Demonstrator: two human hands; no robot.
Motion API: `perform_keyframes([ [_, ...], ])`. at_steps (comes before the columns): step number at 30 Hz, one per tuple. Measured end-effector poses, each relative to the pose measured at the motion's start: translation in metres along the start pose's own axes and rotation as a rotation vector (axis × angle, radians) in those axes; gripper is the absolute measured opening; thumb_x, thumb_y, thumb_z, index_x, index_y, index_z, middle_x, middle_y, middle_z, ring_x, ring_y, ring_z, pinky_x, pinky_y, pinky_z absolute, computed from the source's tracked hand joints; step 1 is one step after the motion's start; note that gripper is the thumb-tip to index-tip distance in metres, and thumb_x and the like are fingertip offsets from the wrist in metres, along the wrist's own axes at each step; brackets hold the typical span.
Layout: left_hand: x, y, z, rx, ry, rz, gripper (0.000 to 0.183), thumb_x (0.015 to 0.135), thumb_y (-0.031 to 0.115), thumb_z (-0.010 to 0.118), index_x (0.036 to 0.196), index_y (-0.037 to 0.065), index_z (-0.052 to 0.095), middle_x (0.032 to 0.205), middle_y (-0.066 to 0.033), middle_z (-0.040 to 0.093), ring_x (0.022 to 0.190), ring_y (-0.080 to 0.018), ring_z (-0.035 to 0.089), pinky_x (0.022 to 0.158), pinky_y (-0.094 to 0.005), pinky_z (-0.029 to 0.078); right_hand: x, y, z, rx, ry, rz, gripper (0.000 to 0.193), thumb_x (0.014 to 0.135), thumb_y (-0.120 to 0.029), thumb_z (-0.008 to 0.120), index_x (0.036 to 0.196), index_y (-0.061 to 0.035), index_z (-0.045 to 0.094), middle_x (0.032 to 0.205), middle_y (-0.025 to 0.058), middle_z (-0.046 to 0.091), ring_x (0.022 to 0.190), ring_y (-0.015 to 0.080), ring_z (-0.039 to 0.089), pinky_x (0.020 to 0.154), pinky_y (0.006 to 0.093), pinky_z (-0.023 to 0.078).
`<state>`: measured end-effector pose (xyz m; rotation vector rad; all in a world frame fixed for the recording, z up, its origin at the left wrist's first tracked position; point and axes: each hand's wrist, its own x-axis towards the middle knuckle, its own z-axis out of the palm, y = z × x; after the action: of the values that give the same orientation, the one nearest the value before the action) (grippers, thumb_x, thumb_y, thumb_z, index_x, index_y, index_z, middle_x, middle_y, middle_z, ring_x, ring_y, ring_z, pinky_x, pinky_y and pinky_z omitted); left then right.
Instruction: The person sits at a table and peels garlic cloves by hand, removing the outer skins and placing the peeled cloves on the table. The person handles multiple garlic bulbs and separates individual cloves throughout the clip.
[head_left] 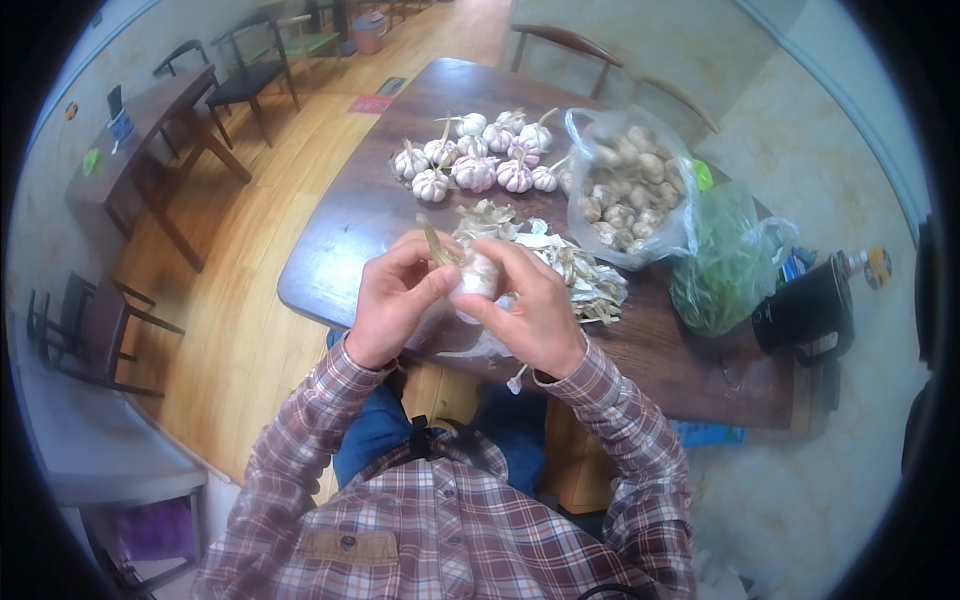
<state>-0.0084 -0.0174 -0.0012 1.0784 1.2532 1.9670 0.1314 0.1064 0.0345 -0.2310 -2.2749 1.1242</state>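
Note:
Between my two hands, above the near edge of the dark wooden table [340, 240], is a whitish garlic bulb [478, 276]. My left hand [400, 295] pinches the dry tan stalk and skin [437, 243] on the bulb's left side. Thumb and fingers of my right hand [535, 305] close around the bulb from the right. Just beyond my hands lies a heap of peeled-off garlic skins [580, 280], spreading to the right. Farther back several whole garlic bulbs [474, 172], white and purplish, sit in a group.
A clear plastic bag of small roundish brown potatoes or similar [640, 185] stands at the back right. Beside it are a bag of green vegetables [712, 275] and a black kettle [808, 310]. Chairs [250, 85] and another table [150, 125] are at the left.

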Motion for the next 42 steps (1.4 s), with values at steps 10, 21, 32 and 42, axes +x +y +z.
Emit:
perform_keyframes([
  [10, -0.002, 0.003, 0.003, -0.109, 0.033, -0.036, 0.014, 0.093, 0.001, 0.059, 0.102, -0.002, 0.069, 0.117, -0.0087, 0.061, 0.107, -0.0175, 0.057, 0.094, -0.0306, 0.045, -0.004, 0.004, 0.002, 0.058, -0.022, 0.065, 0.052, 0.078, -0.018, 0.080, 0.120, 0.0011, 0.058, 0.105, 0.0159, 0.064, 0.090, 0.0272, 0.064, 0.078, 0.0360, 0.052],
  [21, -0.002, 0.006, 0.006, 0.558, -0.009, 0.222, 0.010, 0.088, 0.004, 0.063, 0.095, -0.001, 0.066, 0.090, -0.0129, 0.063, 0.085, -0.0283, 0.059, 0.076, -0.0350, 0.047, 0.014, 0.005, 0.001, -0.034, -0.046, -0.008, 0.025, 0.081, -0.014, 0.076, 0.095, 0.0004, 0.062, 0.091, 0.0145, 0.062, 0.080, 0.0269, 0.063, 0.071, 0.0352, 0.051],
  [32, -0.002, 0.006, 0.006, 0.522, -0.103, 0.207, 0.011, 0.091, 0.006, 0.062, 0.098, -0.002, 0.065, 0.087, -0.0135, 0.060, 0.079, -0.0273, 0.059, 0.070, -0.0353, 0.047, 0.008, 0.022, 0.006, 0.185, -0.037, 0.208, 0.011, 0.088, -0.007, 0.064, 0.092, 0.0028, 0.061, 0.079, 0.0130, 0.065, 0.068, 0.0189, 0.064, 0.064, 0.0314, 0.051],
  [42, -0.002, 0.003, 0.001, 0.453, -0.055, 0.081, 0.010, 0.090, 0.007, 0.062, 0.097, 0.000, 0.063, 0.081, -0.0130, 0.060, 0.072, -0.0238, 0.059, 0.064, -0.0338, 0.047, 0.012, 0.004, 0.005, -0.110, -0.058, 0.008, 0.011, 0.090, -0.010, 0.060, 0.086, 0.0003, 0.059, 0.076, 0.0190, 0.061, 0.066, 0.0331, 0.062, 0.061, 0.0408, 0.047],
])
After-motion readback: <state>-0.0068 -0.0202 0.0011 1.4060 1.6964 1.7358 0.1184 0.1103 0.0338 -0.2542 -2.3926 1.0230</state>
